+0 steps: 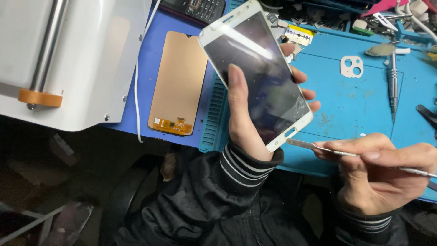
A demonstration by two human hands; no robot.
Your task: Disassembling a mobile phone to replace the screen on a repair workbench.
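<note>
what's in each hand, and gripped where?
Left hand: white phone, held by its long edges, thumb on the glass. Right hand: metal pry tool, pinched mid-shaft, tip at the phone's bottom corner.

Phone repair workshop: blue mat [359, 105], screwdriver [393, 86], loose parts.

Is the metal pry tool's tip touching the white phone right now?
Yes, the metal pry tool in the right hand meets the white phone at its lower corner.

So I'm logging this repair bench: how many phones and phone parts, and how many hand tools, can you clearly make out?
Phones: 1, the white cracked-screen smartphone in the left hand
Loose phone parts: 2, copper-backed display panel, white camera-lens frame
Hand tools: 2, metal spudger in the right hand, precision screwdriver
Total: 5
</note>
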